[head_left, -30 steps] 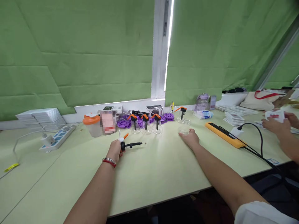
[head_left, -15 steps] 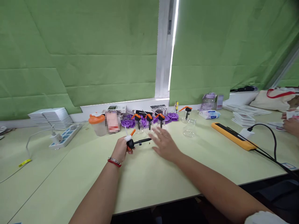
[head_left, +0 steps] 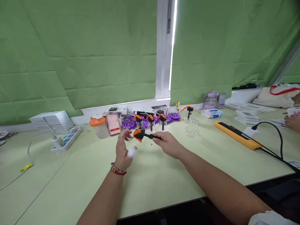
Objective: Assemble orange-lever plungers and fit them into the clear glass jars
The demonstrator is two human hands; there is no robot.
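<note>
My right hand (head_left: 168, 144) grips the black stem of an orange-and-black sprayer head (head_left: 139, 134), holding it sideways above the table. Just left of its orange top is my left hand (head_left: 124, 149), fingers apart and holding nothing, a white wrap on the thumb. Behind them stand several clear glass bottles fitted with similar sprayer heads (head_left: 150, 118), partly in front of purple round plastic parts (head_left: 128, 124). To the right, an uncapped glass bottle (head_left: 192, 128) is on the table, and behind it another bottle carries a sprayer head (head_left: 188, 109).
An orange-lidded shaker cup (head_left: 98, 126) and a phone (head_left: 114, 126) stand at the back left, near a white power strip (head_left: 67, 140). On the right lie a yellow-orange power bar (head_left: 237, 136) with cables, wipes (head_left: 211, 113) and card stacks (head_left: 247, 118). Another person's hand (head_left: 292, 122) shows at the right edge.
The sprayer head has passed from my left hand to my right, which now grips its stem. My left hand has let go and opened beside it.
</note>
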